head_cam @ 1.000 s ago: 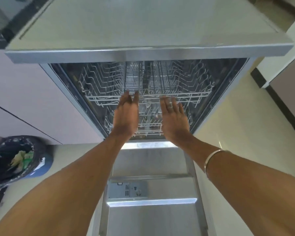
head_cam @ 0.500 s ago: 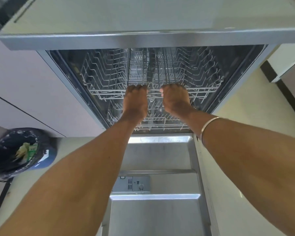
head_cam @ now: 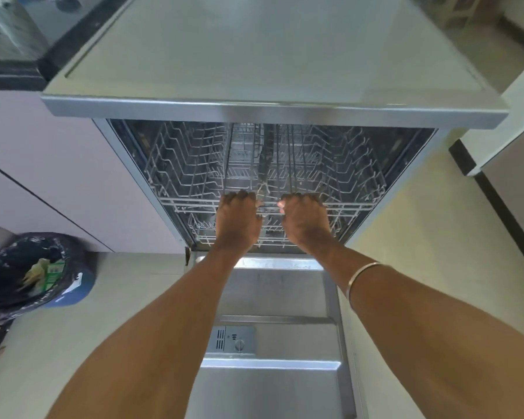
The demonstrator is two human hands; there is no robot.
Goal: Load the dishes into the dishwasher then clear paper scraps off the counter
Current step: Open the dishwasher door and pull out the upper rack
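Two hands, both curled shut over the front bar of the top rack (head_cam: 266,176): left hand (head_cam: 238,220) just beside right hand (head_cam: 304,220), near the middle of that front edge. Rack tucked inside the dishwasher (head_cam: 124,164), under the worktop (head_cam: 273,111), with no dishes in it and none to be seen anywhere. Bottom rack (head_cam: 200,229) bare too, peeking out below. Looks stiff and light, all thin wire, likely to roll out easily on its side rails. Best held on the thick front bar, not the thin spikes, which could bend or poke. Door (head_cam: 273,388) folded flat down, right under the arms, so plenty of open room to pull straight back over it. Worktop edge close above the knuckles, so better to pull level, not up. Bin (head_cam: 28,276) off by the left side of the door, well apart. Bracelet (head_cam: 362,278) on the right wrist, near the door's right edge.
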